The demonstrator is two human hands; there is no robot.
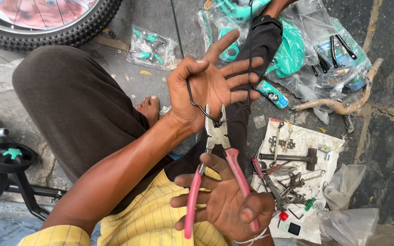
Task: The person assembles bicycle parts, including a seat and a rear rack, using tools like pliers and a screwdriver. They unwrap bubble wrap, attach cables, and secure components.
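Observation:
My left hand (210, 84) is raised palm up with its fingers spread. A thin black wire (194, 104) curves across the palm near the thumb base, and a straight stretch of it crosses the fingers. My right hand (226, 205), lower in view, is closed around the pink handles of a pair of pliers (218, 132). The steel jaws point up and bite the wire just below my left wrist. Under both hands are my dark trousers (74, 105) and yellow shirt (147, 214).
A white sheet (306, 136) on the right carries a hammer (292, 157), spanners and small tools. Clear bags of teal bicycle parts (153, 45) lie ahead. A bicycle tyre (60, 32) sits at top left and black training wheels (7, 157) at the left.

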